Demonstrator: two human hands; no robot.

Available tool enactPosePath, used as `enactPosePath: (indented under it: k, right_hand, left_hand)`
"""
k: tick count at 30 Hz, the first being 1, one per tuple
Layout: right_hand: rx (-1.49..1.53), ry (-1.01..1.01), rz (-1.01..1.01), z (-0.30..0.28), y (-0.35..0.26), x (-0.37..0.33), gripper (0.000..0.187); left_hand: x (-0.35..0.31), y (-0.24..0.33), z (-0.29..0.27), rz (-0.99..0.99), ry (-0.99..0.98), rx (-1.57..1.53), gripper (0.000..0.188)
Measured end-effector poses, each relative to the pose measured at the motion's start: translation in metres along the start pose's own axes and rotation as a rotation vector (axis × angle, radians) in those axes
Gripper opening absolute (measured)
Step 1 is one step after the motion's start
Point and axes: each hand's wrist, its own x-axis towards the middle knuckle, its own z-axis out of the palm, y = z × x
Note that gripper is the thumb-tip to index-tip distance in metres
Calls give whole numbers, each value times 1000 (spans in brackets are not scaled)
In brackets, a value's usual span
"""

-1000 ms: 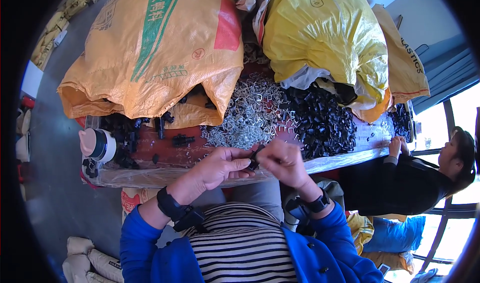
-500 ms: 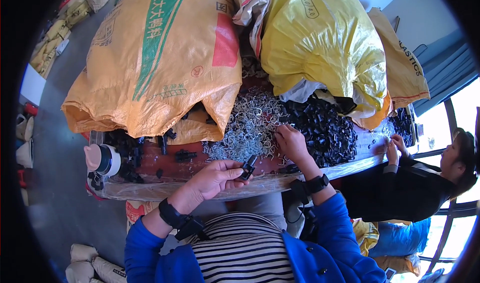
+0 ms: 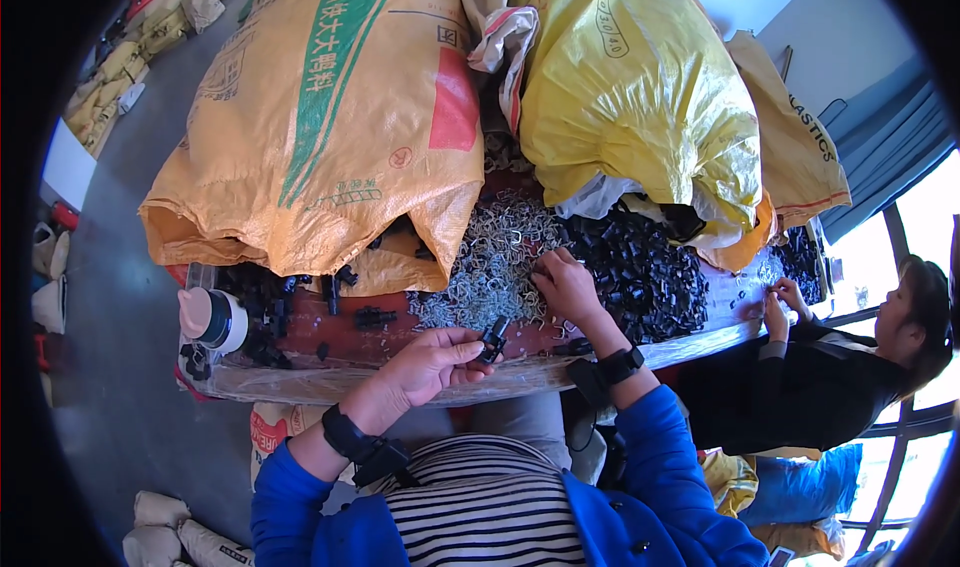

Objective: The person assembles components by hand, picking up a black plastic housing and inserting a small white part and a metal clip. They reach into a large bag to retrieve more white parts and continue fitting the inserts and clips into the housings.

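Observation:
Between the thumb and fingers of my left hand is a black plastic fitting, held just above the table's near edge. My right hand reaches into the right side of a heap of small U-shaped metal clips. Its fingers are bent and drawn together; what they pinch, if anything, is too small to make out. Right beside that hand lies a heap of small black plastic pieces. Another black fitting rests on the reddish tabletop, left of the clips.
A large orange woven sack and a yellow sack stand behind the heaps. At the table's left corner is a white bottle with a pink lid. A person in black works at the right end. Clear film covers the front edge.
My right hand has shifted slightly left and nearer the clips. My left hand still holds the black fitting, now tilted a little differently. The whole view has shifted slightly.

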Motion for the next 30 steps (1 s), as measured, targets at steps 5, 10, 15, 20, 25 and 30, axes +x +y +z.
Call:
enactPosePath:
  k: [5, 10, 15, 20, 25, 30]
  right_hand:
    - [-5, -124, 24, 1, 7, -3, 13]
    - [71, -49, 28, 1, 9, -10, 14]
    - [16, -115, 53, -1, -3, -7, 14]
    - [51, -89, -39, 8, -1, -2, 11]
    - [161, -32, -49, 1, 0, -6, 13]
    - [358, -76, 106, -6, 0, -10, 13]
  left_hand:
    - [-3, 2, 2, 18, 6, 3, 24]
    - [-2, -1, 0, 25, -1, -8, 24]
    - [-2, -1, 1, 22, -6, -15, 24]
    - [-2, 1, 1, 22, 0, -35, 24]
    - [1, 2, -1, 17, 20, -25, 23]
    - [2, 1, 1, 23, 40, -31, 22]
